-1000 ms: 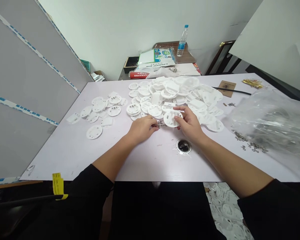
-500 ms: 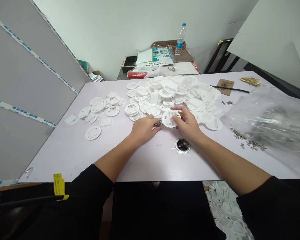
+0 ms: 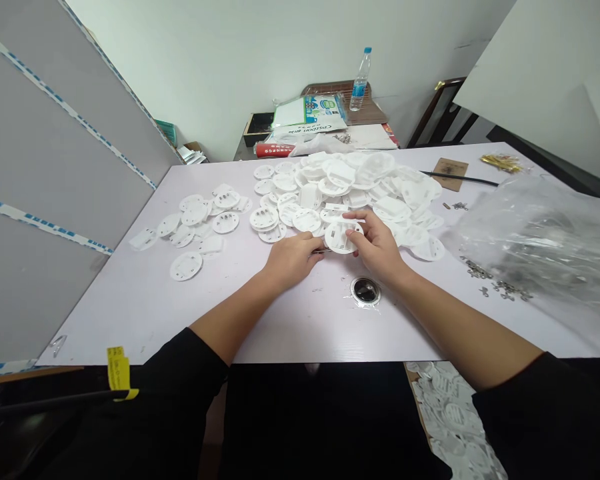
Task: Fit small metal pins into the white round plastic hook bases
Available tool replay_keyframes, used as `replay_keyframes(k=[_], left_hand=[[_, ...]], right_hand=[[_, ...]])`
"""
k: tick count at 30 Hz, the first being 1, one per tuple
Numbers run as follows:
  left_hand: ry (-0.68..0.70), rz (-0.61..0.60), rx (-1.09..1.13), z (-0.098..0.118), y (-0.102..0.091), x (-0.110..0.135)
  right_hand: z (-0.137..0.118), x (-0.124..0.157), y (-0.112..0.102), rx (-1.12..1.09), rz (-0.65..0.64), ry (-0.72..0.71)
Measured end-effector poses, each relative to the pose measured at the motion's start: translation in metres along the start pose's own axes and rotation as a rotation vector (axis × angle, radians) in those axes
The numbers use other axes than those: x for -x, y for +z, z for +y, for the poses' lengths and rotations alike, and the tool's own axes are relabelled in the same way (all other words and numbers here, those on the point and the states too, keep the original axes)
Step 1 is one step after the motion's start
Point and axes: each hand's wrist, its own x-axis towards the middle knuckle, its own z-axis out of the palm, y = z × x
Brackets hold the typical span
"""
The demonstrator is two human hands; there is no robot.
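Observation:
A round white plastic disc [image 3: 341,239] with small slots and metal bits is pinched between the thumb and fingers of my right hand [image 3: 377,248], tilted toward me. My left hand [image 3: 291,261] is closed beside it, low over the table. From its fingertips sticks a thin metal tool [image 3: 322,251], tweezers-like, its tip near the disc's left edge; most of it is hidden by the hand. Right behind both hands rises a big heap of similar white discs [image 3: 340,175]. A smaller group of discs [image 3: 195,213] lies to the left.
At the right, a clear plastic bag [image 3: 545,233] lies by small metal clips [image 3: 513,290]. Golden pieces [image 3: 501,163] and a brown card [image 3: 450,175] sit farther back. A round black-centred hole [image 3: 365,291] is in the tabletop. Behind the table stands a water bottle [image 3: 361,80].
Both hands and the disc have shifted very slightly to the right. The left hand's metal tool now shows less and lies a little lower against the disc's edge.

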Motion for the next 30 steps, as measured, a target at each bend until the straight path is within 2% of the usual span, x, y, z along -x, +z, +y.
replay_keyframes(k=[11, 16, 19, 24, 27, 30], left_hand=[[-0.088, -0.138, -0.018, 0.001, -0.012, 0.000], [-0.077, -0.086, 0.040, -0.003, -0.015, 0.000], [-0.086, 0.002, 0.180, -0.008, -0.019, 0.001], [-0.144, 0.134, 0.634, -0.012, -0.028, 0.002], [-0.198, 0.140, 0.847, -0.012, -0.029, 0.003], [-0.202, 0.088, 1.016, -0.010, -0.026, 0.003]], right_hand=[[0.001, 0.000, 0.000, 0.003, 0.007, 0.007], [0.001, -0.001, -0.001, 0.002, -0.002, -0.001], [-0.001, -0.001, -0.003, -0.018, -0.016, -0.005], [-0.004, 0.001, 0.000, -0.085, -0.025, -0.036], [-0.002, 0.002, 0.003, -0.110, -0.042, -0.020], [0.000, 0.002, 0.004, -0.097, -0.071, -0.020]])
